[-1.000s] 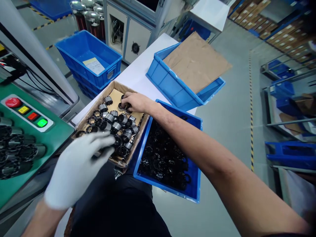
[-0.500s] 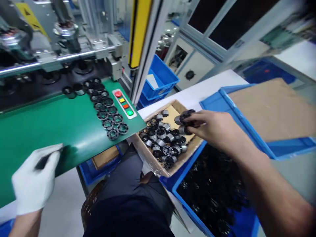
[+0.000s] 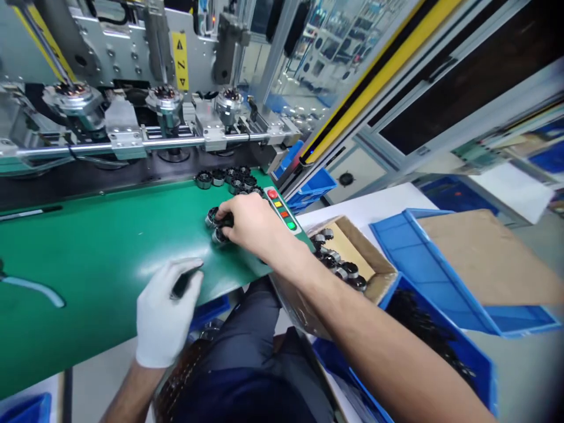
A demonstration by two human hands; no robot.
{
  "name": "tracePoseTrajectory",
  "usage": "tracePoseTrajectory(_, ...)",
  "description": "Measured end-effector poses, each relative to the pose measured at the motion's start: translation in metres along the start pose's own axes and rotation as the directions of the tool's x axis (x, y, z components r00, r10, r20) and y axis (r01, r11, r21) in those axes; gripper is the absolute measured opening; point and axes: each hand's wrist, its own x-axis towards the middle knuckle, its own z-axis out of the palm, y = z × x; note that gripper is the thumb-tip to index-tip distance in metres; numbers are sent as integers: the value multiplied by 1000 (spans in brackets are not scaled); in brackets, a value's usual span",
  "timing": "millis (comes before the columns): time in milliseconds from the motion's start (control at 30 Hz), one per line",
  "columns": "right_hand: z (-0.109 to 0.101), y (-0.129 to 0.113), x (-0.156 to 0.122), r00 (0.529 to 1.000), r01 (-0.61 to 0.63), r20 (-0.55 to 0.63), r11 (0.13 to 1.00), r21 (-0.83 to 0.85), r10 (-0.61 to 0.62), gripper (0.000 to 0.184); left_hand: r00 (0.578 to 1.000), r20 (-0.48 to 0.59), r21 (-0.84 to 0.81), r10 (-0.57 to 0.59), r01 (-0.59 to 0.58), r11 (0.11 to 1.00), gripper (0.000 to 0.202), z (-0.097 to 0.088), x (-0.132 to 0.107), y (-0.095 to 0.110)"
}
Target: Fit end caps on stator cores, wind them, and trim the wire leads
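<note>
My bare right hand (image 3: 251,224) rests on the green belt (image 3: 101,235), fingers closed round several round metal ring parts (image 3: 214,226). More of the same parts (image 3: 227,177) stand in a cluster farther back on the belt. My left hand (image 3: 165,311), in a white glove, lies at the belt's near edge with its fingers curled over a small dark object (image 3: 181,283) that I cannot name. To the right, an open cardboard box (image 3: 374,264) holds several more ring parts (image 3: 339,264).
A button strip (image 3: 282,210) with red, yellow and green buttons borders the belt's right side. Machine heads (image 3: 165,100) stand behind the belt. Blue bins (image 3: 440,276) sit to the right, one under brown cardboard (image 3: 493,258), another holding black parts (image 3: 432,335).
My right hand carried ring parts from the cardboard box leftward onto the green belt. My left hand moved right along the belt's edge. The view swung toward the machine.
</note>
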Motion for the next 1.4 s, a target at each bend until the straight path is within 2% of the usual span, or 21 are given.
tracePoseTrajectory(133,10,-13,50,998,-56,-23,995,-79,54,41,1000,7,-58,22,-22,998,20,-5,-2,-4)
tracePoseTrajectory(300,10,-18,78,993,-107,-54,985,-135,100,40,999,26,-107,41,-38,994,18,-10,-1,-10)
tracePoseTrajectory(567,7,-17,92,989,-142,-60,971,-191,132,37,999,40,-133,15,-10,991,19,-13,1,-10)
tracePoseTrajectory(767,-4,-19,83,987,-154,-73,973,-172,144,35,999,40,-95,-7,11,995,21,-13,1,-11)
tracePoseTrajectory(833,-10,-16,65,988,-138,-90,979,-147,126,37,999,30,-74,-11,14,997,21,-14,2,-11)
tracePoseTrajectory(900,-14,-6,33,991,-89,-106,994,-69,81,39,1000,13,-52,-11,12,999,21,-16,2,-10)
tracePoseTrajectory(967,-14,14,-11,995,-17,-98,995,103,27,37,1000,5,-22,-12,12,1000,21,-17,1,-10)
tracePoseTrajectory(1033,-6,45,-61,999,2,-45,945,326,14,31,1000,10,18,-16,16,1000,22,-19,1,-10)
tracePoseTrajectory(1100,7,86,-112,996,-69,-8,868,491,84,26,1000,17,71,-26,25,997,23,-20,1,-13)
tracePoseTrajectory(1167,26,131,-161,972,-195,3,790,581,237,27,998,16,125,-60,57,991,25,-21,5,-16)
tracePoseTrajectory(1267,57,200,-226,885,-349,-17,687,637,466,30,986,38,168,-163,154,974,33,-23,12,-18)
tracePoseTrajectory(1333,75,238,-260,836,-407,-20,644,648,548,31,975,43,175,-218,207,962,37,-20,14,-11)
tracePoseTrajectory(1400,88,266,-284,810,-433,-25,626,648,586,36,976,6,178,-220,215,960,36,-9,10,5)
